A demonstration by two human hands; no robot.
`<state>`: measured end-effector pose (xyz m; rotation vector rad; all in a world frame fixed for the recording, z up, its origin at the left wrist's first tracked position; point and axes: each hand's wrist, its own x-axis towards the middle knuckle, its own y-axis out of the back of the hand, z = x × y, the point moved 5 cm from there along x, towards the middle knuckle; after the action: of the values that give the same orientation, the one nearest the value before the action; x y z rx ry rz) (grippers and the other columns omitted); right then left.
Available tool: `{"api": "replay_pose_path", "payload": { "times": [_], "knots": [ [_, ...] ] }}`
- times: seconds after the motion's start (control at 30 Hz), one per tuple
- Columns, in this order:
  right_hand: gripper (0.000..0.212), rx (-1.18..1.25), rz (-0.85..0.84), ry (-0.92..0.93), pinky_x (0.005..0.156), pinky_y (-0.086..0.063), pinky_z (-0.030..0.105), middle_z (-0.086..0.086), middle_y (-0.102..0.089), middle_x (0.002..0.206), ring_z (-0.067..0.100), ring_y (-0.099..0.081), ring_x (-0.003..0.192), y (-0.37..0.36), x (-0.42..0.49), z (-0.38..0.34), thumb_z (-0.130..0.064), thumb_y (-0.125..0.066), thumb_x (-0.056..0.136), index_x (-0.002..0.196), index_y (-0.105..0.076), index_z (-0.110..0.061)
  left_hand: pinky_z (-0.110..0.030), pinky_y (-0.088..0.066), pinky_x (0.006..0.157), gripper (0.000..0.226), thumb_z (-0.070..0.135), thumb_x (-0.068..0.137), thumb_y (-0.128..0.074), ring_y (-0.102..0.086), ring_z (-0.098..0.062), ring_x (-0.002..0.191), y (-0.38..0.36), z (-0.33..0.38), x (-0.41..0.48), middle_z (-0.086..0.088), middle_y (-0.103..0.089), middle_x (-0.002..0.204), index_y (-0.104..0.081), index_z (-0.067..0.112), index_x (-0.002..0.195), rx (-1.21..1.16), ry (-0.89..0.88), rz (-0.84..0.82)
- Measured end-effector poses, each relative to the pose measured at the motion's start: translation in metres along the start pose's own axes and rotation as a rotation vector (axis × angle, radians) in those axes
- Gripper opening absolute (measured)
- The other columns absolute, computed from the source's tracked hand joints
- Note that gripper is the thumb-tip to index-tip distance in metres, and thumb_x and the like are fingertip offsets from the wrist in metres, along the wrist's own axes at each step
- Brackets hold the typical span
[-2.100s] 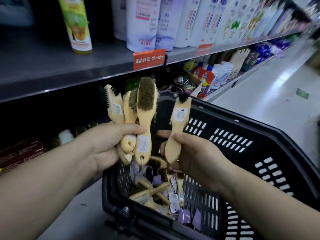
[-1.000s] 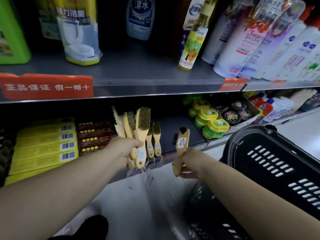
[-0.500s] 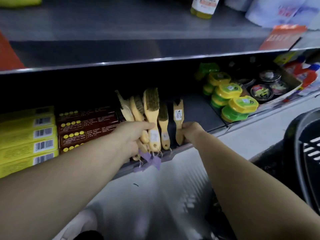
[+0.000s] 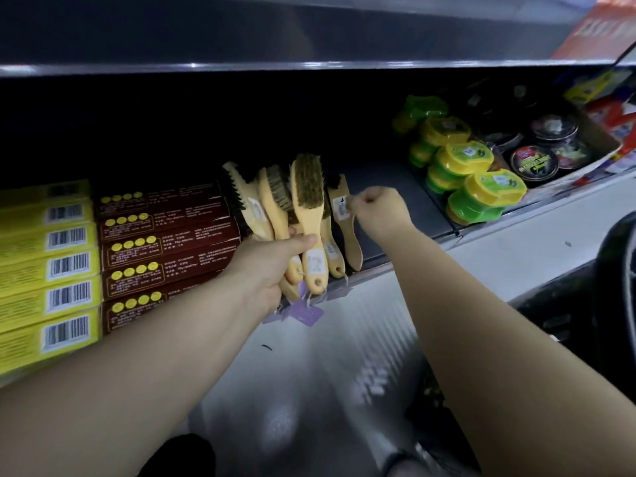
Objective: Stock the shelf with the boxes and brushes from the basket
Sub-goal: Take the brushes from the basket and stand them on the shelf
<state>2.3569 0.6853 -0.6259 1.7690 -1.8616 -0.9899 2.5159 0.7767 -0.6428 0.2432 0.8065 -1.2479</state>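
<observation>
Left hand [image 4: 272, 270] grips a bundle of wooden brushes [image 4: 306, 201], not yet placed; right hand [image 4: 382, 210], fingers curled, meets the small brush [image 4: 347, 235] already on the shelf [image 4: 428, 204], pinch unclear; basket [image 4: 616, 256] contents hidden

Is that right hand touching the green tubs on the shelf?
Apart. The head view shows a strip of bare dark shelf between the right hand and the nearest green tub.
</observation>
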Motion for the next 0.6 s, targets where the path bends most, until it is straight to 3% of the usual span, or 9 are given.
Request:
{"api": "replay_pose_path", "payload": {
  "times": [0.07,0.13,0.2,0.27,0.37,0.43,0.5,0.6],
  "knots": [
    [0.035,0.222,-0.278,-0.042,0.068,-0.047,0.028,-0.001,-0.067,0.071,0.016,-0.061,0.073,-0.007,-0.013,-0.022,-0.041,-0.055,0.088,0.081,-0.070,-0.010,-0.054,-0.047,0.094,0.013,0.005,0.077,-0.073,-0.061,-0.028,0.090,0.000,0.003,-0.001,-0.012,-0.069,0.092,-0.063,0.014,0.079,-0.012,-0.024,0.001],
    [0.034,0.305,-0.572,-0.056,0.078,-0.053,0.028,0.000,-0.072,0.085,0.016,-0.068,0.084,-0.019,-0.028,-0.038,-0.048,-0.058,0.085,0.089,-0.069,-0.016,-0.058,-0.048,0.092,0.014,0.006,0.077,-0.074,-0.064,-0.032,0.093,-0.001,0.006,-0.003,-0.011,-0.070,0.091,-0.065,0.013,0.084,-0.021,-0.052,0.007],
    [0.027,0.345,-0.716,-0.005,0.085,-0.054,0.031,0.003,-0.073,0.096,0.018,-0.068,0.094,-0.023,-0.035,-0.045,-0.039,-0.062,0.086,0.097,-0.068,-0.015,-0.054,-0.054,0.084,0.025,0.005,0.077,-0.073,-0.067,-0.035,0.095,-0.003,0.005,-0.003,-0.013,-0.071,0.098,-0.065,0.009,0.101,-0.027,-0.071,0.006],
    [0.026,0.390,-0.766,0.020,0.082,-0.055,0.029,0.004,-0.073,0.096,0.019,-0.069,0.094,-0.018,-0.034,-0.045,-0.031,-0.064,0.083,0.102,-0.067,-0.012,-0.043,-0.059,0.073,0.022,0.005,0.080,-0.070,-0.069,-0.031,0.085,-0.004,0.003,-0.001,-0.013,-0.071,0.093,-0.064,0.010,0.101,-0.042,-0.096,-0.009],
    [0.029,0.573,-0.635,-0.082,0.073,-0.058,0.031,0.005,-0.074,0.083,0.021,-0.071,0.082,-0.004,-0.022,-0.035,-0.028,-0.058,0.090,0.108,-0.059,-0.006,-0.031,-0.055,0.065,0.006,0.011,0.087,-0.064,-0.063,-0.017,0.063,-0.006,0.001,-0.002,-0.006,-0.066,0.076,-0.060,0.015,0.088,-0.096,-0.076,-0.009],
    [0.027,0.671,-0.359,-0.226,0.069,-0.056,0.033,0.003,-0.069,0.071,0.018,-0.067,0.064,0.008,-0.005,-0.011,-0.030,-0.050,0.095,0.107,-0.054,-0.006,-0.025,-0.053,0.053,0.007,0.018,0.088,-0.063,-0.057,-0.017,0.058,-0.006,-0.001,-0.004,-0.006,-0.061,0.073,-0.059,0.013,0.091,-0.081,-0.043,0.013],
    [0.021,0.625,-0.119,-0.306,0.062,-0.053,0.030,0.003,-0.058,0.075,0.016,-0.057,0.061,0.016,0.007,0.014,-0.022,-0.046,0.098,0.112,-0.050,-0.007,-0.020,-0.047,0.042,0.019,0.022,0.087,-0.064,-0.052,-0.019,0.054,-0.006,-0.002,-0.007,-0.009,-0.057,0.074,-0.058,0.009,0.100,-0.046,-0.012,0.010],
    [0.033,0.475,-0.087,-0.350,0.058,-0.047,0.025,0.004,-0.057,0.084,0.014,-0.054,0.068,0.011,0.009,0.038,0.002,-0.046,0.092,0.126,-0.046,0.001,-0.017,-0.038,0.039,0.020,0.019,0.087,-0.063,-0.044,-0.017,0.049,-0.009,-0.003,-0.009,-0.008,-0.049,0.068,-0.059,0.006,0.102,-0.052,-0.004,-0.001]
  ]
}}
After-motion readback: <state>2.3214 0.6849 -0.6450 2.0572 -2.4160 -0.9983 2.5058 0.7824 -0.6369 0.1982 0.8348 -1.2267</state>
